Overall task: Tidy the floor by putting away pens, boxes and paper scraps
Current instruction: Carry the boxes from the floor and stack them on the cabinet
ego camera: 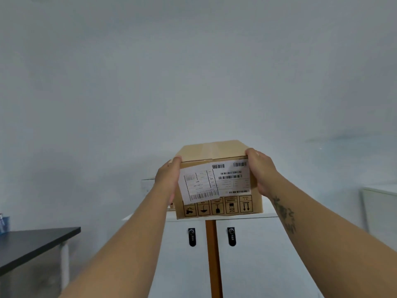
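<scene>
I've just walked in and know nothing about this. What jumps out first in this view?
A brown cardboard box sits dead centre, gripped at its sides by the left hand and the right hand. Its near face carries a white shipping label with barcodes above a row of handling symbols. Below it stands a white cabinet with two black combination locks, and a dark table lies at the lower left.

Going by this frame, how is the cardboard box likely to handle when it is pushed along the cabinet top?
The cardboard box looks rigid: its edges are square and its flaps shut. The left hand and right hand only press its sides, so it is probably fairly light. Its broad, flat base on the white cabinet should slide rather than tip or roll.
</scene>
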{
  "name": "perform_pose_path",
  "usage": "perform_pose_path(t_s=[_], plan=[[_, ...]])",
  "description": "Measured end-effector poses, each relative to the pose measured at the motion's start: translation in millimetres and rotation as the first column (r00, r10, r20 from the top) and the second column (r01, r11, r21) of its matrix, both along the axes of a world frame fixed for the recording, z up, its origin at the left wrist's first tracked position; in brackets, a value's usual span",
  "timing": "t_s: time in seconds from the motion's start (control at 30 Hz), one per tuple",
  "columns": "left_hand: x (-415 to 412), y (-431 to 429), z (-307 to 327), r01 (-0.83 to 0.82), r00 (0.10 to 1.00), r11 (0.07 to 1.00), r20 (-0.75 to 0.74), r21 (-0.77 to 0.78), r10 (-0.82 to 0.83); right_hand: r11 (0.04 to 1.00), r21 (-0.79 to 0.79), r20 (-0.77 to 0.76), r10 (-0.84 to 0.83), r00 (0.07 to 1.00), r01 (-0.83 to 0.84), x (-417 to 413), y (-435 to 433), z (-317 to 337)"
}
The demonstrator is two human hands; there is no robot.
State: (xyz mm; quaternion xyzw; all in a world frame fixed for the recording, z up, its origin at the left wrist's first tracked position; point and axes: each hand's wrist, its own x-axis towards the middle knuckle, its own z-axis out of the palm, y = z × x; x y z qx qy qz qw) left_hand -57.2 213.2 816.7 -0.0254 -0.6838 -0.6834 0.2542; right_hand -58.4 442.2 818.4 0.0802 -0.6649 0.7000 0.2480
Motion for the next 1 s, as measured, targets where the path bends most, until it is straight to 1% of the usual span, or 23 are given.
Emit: perform_pose_path(t_s=[0.1, 0.2, 0.3, 0.37, 0.5, 0.63, 0.77, 0.9, 1.0], plan=[[-11.8, 16.0, -9.8, 0.024, 0.999, 0.999, 0.022, -0.03, -0.023, 0.999, -0.022, 0.041, -0.028, 0.999, 0.029, -7.2, 18.5, -15.8], [-24.6, 29.8, -25.8, 0.064, 0.996, 0.996, 0.073, -0.055, -0.06, 0.997, -0.008, 0.085, -0.074, 0.994, 0.075, -18.5, 32.1, -30.9], [-37.3, 34.6, -45.2, 0.024, 0.993, 0.992, 0.117, -0.121, -0.009, 0.995, 0.025, 0.137, -0.094, 0.986, 0.091, -30.2, 34.9, -49.5], [-42.3, 33.2, -58.5, 0.004, 0.994, 0.993, 0.112, -0.117, 0.009, 0.994, 0.042, 0.164, -0.105, 0.981, 0.099, -37.7, 31.2, -62.7], [-54.8, 28.1, -78.6, -0.047, 0.996, 0.995, 0.071, -0.086, 0.053, 0.993, 0.055, 0.136, -0.113, 0.984, 0.106, -51.8, 22.5, -79.7], [-76.8, 24.3, -77.4, -0.038, 0.996, 0.991, 0.078, -0.126, 0.048, 0.992, 0.079, 0.153, -0.108, 0.982, 0.097, -72.7, 18.7, -74.2], [-93.5, 19.6, -71.4, -0.045, 0.996, 0.99, 0.064, -0.131, 0.054, 0.993, 0.037, 0.146, -0.116, 0.982, 0.112, -88.4, 13.8, -72.0], [-109.1, 15.2, -81.6, -0.107, 0.991, 0.98, 0.061, -0.17, 0.119, 0.992, 0.057, 0.135, -0.122, 0.983, 0.115, -106.9, 7.7, -84.0], [-123.2, 12.3, -76.1, -0.146, 0.987, 0.971, 0.046, -0.187, 0.157, 0.993, 0.05, 0.116, -0.115, 0.987, 0.11, -118.7, 4.8, -78.2]])
